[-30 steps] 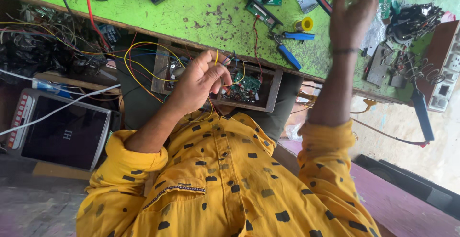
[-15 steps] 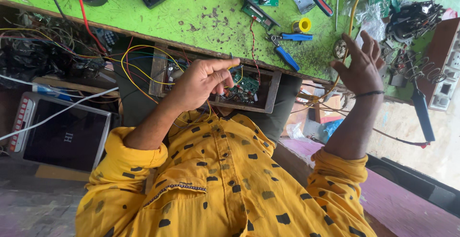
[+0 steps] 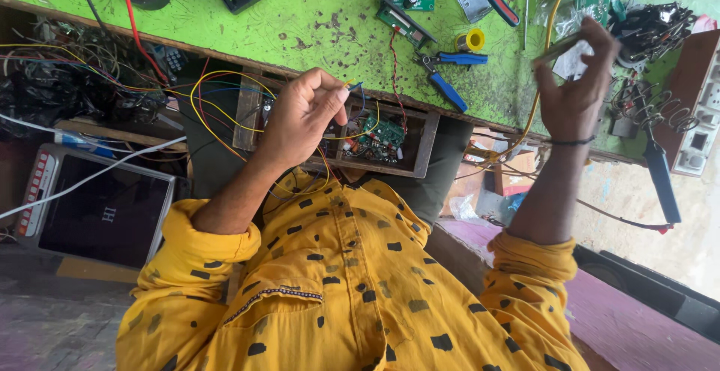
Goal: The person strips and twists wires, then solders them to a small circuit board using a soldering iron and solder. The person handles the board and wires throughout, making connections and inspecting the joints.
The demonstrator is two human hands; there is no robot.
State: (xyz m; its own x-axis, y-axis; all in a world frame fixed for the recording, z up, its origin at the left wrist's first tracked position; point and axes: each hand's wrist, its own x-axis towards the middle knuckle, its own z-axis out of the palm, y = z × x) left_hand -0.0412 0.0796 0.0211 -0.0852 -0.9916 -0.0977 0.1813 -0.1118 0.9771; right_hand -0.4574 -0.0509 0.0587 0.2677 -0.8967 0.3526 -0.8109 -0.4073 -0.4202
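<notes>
Your left hand (image 3: 300,116) pinches a yellow wire (image 3: 346,85) over the circuit board (image 3: 382,133). Your right hand (image 3: 574,90), at three o'clock, grips a small flat piece (image 3: 556,47). I think joining them needs gentle aim.

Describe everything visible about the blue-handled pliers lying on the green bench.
The blue-handled pliers lie flat on the scuffed green bench, near its front edge. Two blue, plastic-looking handles spread apart, one pointing toward the yellow tape roll, the other slanting toward the edge. The short dark metal head points toward the red wire. Neither hand touches them; they lie between both raised hands.
</notes>
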